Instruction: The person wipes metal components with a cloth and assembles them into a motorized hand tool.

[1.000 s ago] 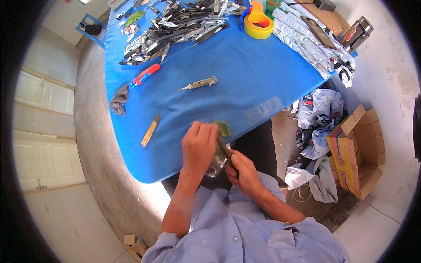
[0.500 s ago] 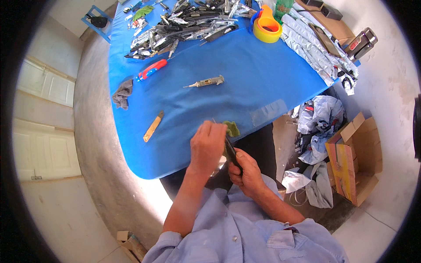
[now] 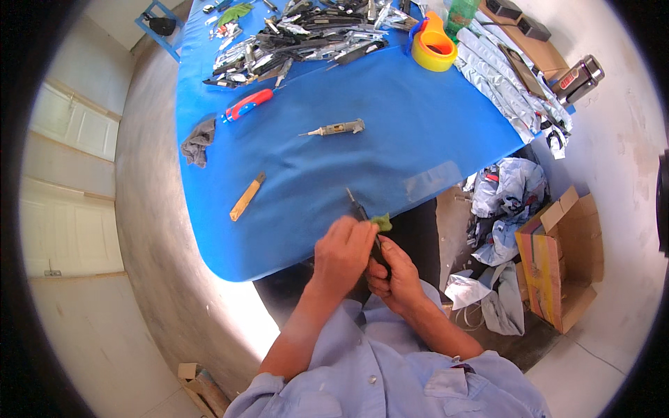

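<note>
Just past the table's near edge, my right hand (image 3: 398, 276) is closed round the lower end of a slim black rod-like part (image 3: 359, 209). The part tilts up and leftward, ending in a thin metal tip over the blue tabletop. My left hand (image 3: 341, 251) is closed on a green cloth (image 3: 382, 222), pressed against the part's middle; its fingers hide much of the contact. Beyond the hands lies a syringe-like tool (image 3: 338, 129) with a thin nozzle. Left of them rests a flat yellow-brown strip-shaped tool (image 3: 247, 197).
On the blue table (image 3: 293, 167) lie a red-and-blue-handled tool (image 3: 249, 104), a grey rag (image 3: 199, 141) and a large pile of metal and black parts (image 3: 300, 42). A yellow tape roll (image 3: 433, 52) stands near silvery packets (image 3: 495, 83). An open cardboard box (image 3: 561, 261) sits right.
My left hand with the green cloth has slid down the black part toward my right hand, baring its upper end and metal tip. My right hand keeps its hold.
</note>
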Demonstrator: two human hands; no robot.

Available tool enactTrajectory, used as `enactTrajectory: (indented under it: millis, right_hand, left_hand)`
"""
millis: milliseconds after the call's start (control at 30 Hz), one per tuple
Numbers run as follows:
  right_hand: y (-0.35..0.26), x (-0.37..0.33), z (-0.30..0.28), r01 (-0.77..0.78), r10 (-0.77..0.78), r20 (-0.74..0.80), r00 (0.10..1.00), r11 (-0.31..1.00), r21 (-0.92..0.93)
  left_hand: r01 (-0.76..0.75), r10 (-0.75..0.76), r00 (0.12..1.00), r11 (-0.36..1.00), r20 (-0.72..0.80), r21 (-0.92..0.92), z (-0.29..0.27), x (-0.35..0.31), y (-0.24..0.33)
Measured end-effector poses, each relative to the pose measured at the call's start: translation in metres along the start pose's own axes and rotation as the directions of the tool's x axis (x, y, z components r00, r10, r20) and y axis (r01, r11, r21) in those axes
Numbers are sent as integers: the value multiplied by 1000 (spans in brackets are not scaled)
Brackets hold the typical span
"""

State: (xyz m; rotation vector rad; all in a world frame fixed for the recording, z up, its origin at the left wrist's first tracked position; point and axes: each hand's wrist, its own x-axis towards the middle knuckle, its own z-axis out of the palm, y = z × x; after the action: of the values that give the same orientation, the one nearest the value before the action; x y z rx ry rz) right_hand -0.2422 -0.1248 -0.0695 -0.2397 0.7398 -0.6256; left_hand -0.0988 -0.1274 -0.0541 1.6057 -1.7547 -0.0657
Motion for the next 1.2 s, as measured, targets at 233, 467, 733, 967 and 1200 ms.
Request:
enactTrajectory:
  millis: [233, 467, 733, 967, 1200]
  right_hand:
    - [-9, -4, 4, -67, 61, 82, 995, 995, 69]
    - [-16, -10, -1, -28, 34, 87, 996, 997, -71]
    - [-19, 0, 12, 252, -210, 260, 942, 957, -140]
    - [-34, 26, 49, 483, -382, 301, 874, 756, -442]
    - [-45, 71, 73, 747, -508, 645, 570, -6, -665]
  left_hand:
    - [117, -116, 991, 993, -64, 18, 7, 40, -31]
    - [432, -482, 874, 831, -65, -351, -23, 17, -24]
    - [664, -802, 538, 215, 259, -716, -58, -56, -16]
    - [601, -861, 454, 103, 232, -793, -82, -77, -13]
    - [584, -888, 458, 267, 40, -767, -101, -85, -35]
